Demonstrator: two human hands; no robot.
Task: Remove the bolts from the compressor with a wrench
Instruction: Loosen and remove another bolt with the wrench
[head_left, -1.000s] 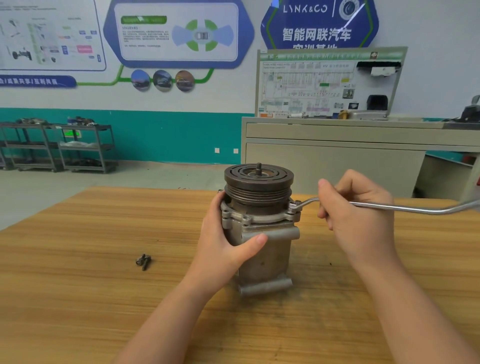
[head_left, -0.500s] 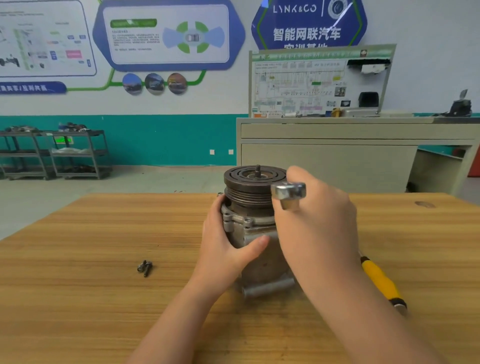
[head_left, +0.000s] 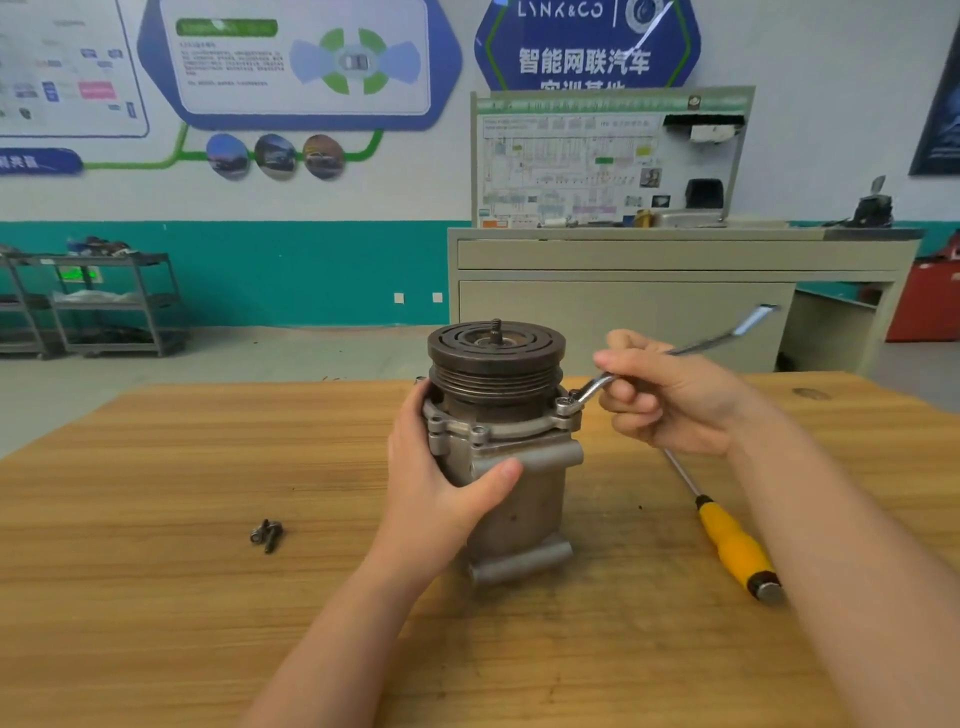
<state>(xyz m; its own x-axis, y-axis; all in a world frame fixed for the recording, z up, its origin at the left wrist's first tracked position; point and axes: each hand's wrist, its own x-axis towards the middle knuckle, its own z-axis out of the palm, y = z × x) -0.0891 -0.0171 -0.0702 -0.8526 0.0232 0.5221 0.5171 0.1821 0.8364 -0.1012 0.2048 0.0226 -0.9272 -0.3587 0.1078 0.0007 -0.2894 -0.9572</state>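
Observation:
A grey metal compressor (head_left: 524, 467) with a dark pulley (head_left: 496, 353) on top stands upright in the middle of the wooden table (head_left: 156, 597). My left hand (head_left: 441, 478) grips its left side, thumb across the front. My right hand (head_left: 670, 395) holds a silver ring wrench (head_left: 727, 332), whose ring end sits on a bolt (head_left: 563, 404) at the flange's right edge. The handle points away to the upper right. Another bolt (head_left: 479, 432) shows on the front of the flange.
Two loose dark bolts (head_left: 267, 534) lie on the table left of the compressor. A yellow-handled screwdriver (head_left: 732, 545) lies to the right, under my right forearm. A beige cabinet (head_left: 649, 291) and metal shelves (head_left: 104, 301) stand beyond the table.
My right hand had lifted the wrench off and swung it toward me; now the ring end is back on the right flange bolt, handle pointing away. My left hand kept its grip.

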